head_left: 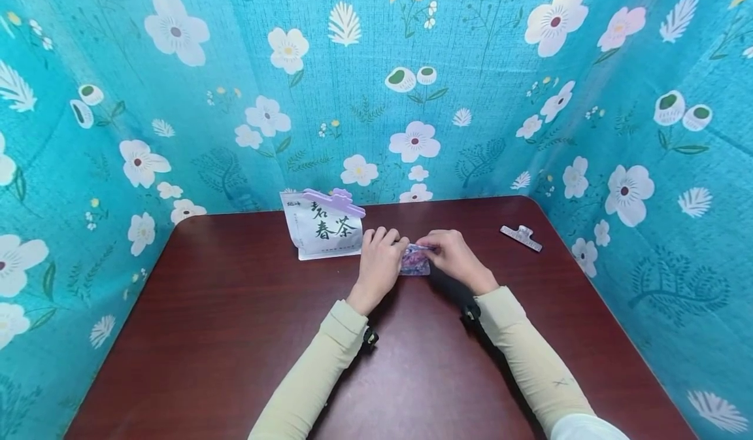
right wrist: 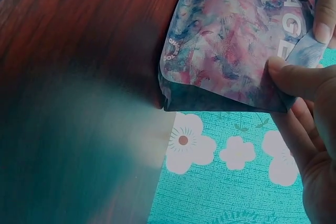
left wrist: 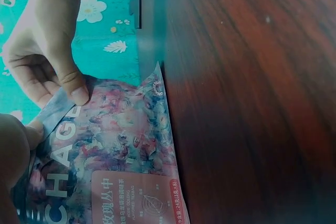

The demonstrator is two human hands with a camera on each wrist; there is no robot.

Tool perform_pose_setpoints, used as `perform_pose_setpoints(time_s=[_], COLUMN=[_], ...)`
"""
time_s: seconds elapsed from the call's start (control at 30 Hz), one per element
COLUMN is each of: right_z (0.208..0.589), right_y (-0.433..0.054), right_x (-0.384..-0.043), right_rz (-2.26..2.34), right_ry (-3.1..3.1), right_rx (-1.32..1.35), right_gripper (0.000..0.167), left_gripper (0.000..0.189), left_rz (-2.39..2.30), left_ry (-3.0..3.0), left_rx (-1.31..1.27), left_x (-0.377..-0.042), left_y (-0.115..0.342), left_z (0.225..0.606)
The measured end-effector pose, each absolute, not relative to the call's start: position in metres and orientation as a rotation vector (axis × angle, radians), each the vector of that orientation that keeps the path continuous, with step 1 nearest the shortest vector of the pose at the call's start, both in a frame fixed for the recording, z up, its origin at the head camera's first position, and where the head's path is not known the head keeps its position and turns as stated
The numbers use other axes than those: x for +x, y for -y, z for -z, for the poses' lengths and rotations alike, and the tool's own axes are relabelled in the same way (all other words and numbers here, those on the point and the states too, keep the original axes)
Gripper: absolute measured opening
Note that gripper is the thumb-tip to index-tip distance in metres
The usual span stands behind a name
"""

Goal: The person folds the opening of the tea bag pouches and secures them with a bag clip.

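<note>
A pink-and-blue patterned tea pouch (head_left: 415, 265) stands on the table between the two hands, its printed front plain in the left wrist view. Its top edge is folded over, showing a pale blue-grey strip (left wrist: 56, 109). My left hand (head_left: 380, 263) pinches the fold at one end, its thumb (right wrist: 323, 31) on the front. At the other end, my right hand (head_left: 457, 258) pinches the top corner, thumb (right wrist: 286, 72) in front and fingers curled behind. The left palm is hidden in the wrist views.
Left of the hands stands a white tea bag (head_left: 326, 234) with a purple clip (head_left: 336, 202) across its top. A greyish clip (head_left: 521, 238) lies at the table's right. A blue flowered curtain (head_left: 365, 87) borders the back and sides of the dark red table (head_left: 235, 335).
</note>
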State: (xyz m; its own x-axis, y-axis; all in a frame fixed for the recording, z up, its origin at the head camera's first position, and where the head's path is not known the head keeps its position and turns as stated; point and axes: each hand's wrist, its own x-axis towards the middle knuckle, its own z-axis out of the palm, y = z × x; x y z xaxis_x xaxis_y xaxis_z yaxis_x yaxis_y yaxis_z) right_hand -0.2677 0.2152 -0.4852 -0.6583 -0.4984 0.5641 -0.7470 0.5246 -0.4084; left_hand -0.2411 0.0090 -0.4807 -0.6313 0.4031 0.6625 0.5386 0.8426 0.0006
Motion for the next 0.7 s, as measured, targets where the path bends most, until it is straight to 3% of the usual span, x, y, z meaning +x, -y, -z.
perform_pose_setpoints(time_s=[0.7], right_z=[0.4922], right_y=[-0.2071], right_x=[-0.2673], right_rz=[-0.824], right_ry=[2.213], right_rx=[1.050], right_gripper=[0.012], left_gripper=[0.013], left_rz=[0.289], left_ry=[2.316], left_rx=[-0.666], left_x=[-0.2405], left_y=[-0.0099], left_z=[0.4826])
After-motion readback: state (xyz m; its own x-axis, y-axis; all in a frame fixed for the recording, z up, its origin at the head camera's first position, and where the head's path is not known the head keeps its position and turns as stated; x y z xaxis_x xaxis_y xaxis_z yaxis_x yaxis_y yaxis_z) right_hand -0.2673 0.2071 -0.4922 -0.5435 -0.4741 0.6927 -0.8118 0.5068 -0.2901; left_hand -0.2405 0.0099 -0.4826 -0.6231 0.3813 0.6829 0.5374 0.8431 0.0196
